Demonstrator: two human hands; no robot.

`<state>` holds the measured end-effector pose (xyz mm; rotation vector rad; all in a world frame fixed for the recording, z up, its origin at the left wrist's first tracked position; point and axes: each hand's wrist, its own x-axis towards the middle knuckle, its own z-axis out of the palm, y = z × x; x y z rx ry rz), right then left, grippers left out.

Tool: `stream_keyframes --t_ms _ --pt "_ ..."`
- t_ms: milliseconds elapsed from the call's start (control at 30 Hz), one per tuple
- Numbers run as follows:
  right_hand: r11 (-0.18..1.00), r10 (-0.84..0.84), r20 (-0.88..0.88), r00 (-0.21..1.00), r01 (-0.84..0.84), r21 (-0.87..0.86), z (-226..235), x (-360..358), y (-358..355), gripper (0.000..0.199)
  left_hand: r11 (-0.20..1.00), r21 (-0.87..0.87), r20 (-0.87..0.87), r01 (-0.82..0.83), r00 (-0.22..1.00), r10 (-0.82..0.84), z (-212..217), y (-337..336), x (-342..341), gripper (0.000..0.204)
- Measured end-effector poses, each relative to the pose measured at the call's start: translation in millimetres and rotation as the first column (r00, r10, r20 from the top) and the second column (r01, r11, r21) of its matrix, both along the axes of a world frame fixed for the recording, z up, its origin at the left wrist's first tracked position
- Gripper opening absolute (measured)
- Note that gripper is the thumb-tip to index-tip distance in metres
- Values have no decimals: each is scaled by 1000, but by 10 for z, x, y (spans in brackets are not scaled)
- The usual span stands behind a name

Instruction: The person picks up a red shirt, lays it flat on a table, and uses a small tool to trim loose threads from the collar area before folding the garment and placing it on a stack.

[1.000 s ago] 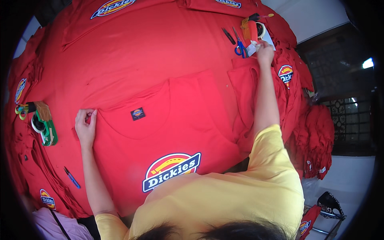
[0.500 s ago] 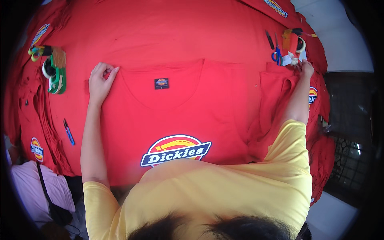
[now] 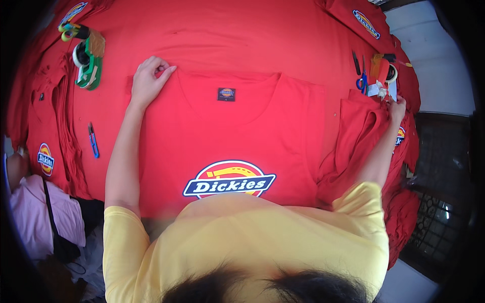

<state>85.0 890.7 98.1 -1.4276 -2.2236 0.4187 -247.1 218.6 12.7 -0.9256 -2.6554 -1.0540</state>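
A red T-shirt [image 3: 212,136] lies flat before me, its neck away from me, with a dark neck label [image 3: 226,94] and a large printed logo [image 3: 230,179]. My left hand [image 3: 150,81] rests at its left shoulder, fingers curled and thumb against the cloth edge, closed on the shirt. At the far right my right hand [image 3: 398,107] has its fingers drawn together beside white scraps [image 3: 380,90] and an orange tape dispenser [image 3: 380,69]. What those fingers hold is too small to make out. A bunched red garment [image 3: 353,118] lies just left of that wrist.
Blue-handled scissors [image 3: 361,83] and a dark slim tool [image 3: 356,61] lie near the orange dispenser. On the left are a green tape dispenser [image 3: 91,70], yellow-handled scissors [image 3: 68,33] and blue thread snips [image 3: 93,140]. Stacked red shirts [image 3: 50,121] line the left edge. Someone in pink [image 3: 43,217] is at lower left.
The whole view has shifted, so the table items appear farther right. My left hand stays at the shirt's shoulder. My right hand has drawn slightly toward me from the white scraps.
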Motion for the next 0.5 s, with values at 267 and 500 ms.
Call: stream_keyframes --t_ms 267,500 --pt "366 894 -79 440 -822 -437 -179 -721 -4415 11 971 -235 -162 -40 987 2 249 -291 595 41" --pt "437 888 284 363 -858 -270 -430 -970 -4627 17 952 -307 -63 3 998 -23 311 -949 1755 39"
